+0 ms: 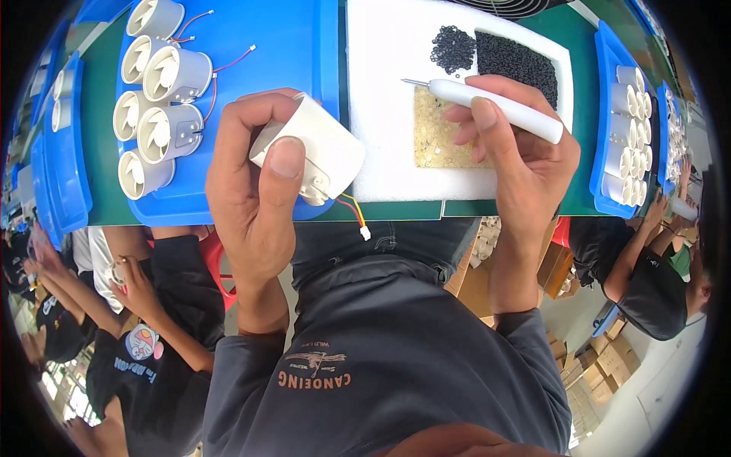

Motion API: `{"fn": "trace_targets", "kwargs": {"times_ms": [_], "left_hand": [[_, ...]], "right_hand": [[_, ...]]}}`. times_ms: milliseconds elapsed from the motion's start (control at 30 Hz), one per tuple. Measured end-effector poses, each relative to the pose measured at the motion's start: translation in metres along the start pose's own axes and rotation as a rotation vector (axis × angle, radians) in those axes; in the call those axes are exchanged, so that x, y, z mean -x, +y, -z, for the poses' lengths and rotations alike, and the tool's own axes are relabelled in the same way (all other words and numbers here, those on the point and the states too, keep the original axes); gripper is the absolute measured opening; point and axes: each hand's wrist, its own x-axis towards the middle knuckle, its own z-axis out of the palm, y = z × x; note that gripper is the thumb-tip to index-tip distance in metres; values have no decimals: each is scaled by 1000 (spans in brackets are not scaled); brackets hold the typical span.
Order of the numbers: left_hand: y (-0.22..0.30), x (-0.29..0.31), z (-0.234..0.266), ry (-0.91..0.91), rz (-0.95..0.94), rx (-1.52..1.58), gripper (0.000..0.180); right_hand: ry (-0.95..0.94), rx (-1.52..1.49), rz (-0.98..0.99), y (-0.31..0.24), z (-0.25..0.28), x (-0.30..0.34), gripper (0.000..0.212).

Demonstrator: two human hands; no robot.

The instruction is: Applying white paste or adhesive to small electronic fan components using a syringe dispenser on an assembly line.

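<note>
My left hand [247, 171] is closed round a white cylindrical fan housing [335, 148], tilted over the near edge of the table. Red and yellow wires ending in a small white connector [365, 233] hang from its lower side. In my right hand [529, 164] lies a white pen-shaped tool [506, 110], its thin metal tip pointing left over a white foam tray [384, 53]. The tool and housing are apart. Small black rings [525, 72] fill the tray's far right section, with a looser pile [454, 49] beside them. Below my right fingers sits a yellowish patch of tiny pieces [442, 137].
Several white fan housings [171, 133] with wires stand on a blue tray [282, 46] at the left. Another blue tray [601, 114] at the right holds several white cylinders [626, 133]. Co-workers sit on both sides, one with a hand [137, 286] near the left table edge.
</note>
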Motion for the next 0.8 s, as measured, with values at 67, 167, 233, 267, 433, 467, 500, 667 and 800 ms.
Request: {"fn": "trace_targets", "kwargs": {"times_ms": [67,167,233,267,433,467,500,667,800], "left_hand": [[0,0,0,0,-4,-4,40],[1,0,0,-1,0,1,40],[0,0,0,2,8,1,40],[0,0,0,2,8,1,40],[0,0,0,6,15,3,40],[0,0,0,6,15,2,40],[0,0,0,7,15,0,40],[1,0,0,6,12,3,40],[1,0,1,3,17,12,40]], "right_hand": [[-25,-20,-6,2,1,0,19],[5,-28,57,6,-1,0,21],[5,0,82,7,0,0,21],[5,0,82,7,-1,0,21],[-11,-41,22,3,1,-1,20],[-11,-41,22,2,1,-1,20],[-13,-41,14,2,1,-1,20],[17,36,43,1,-5,1,20],[-5,56,92,3,-3,2,20]]}}
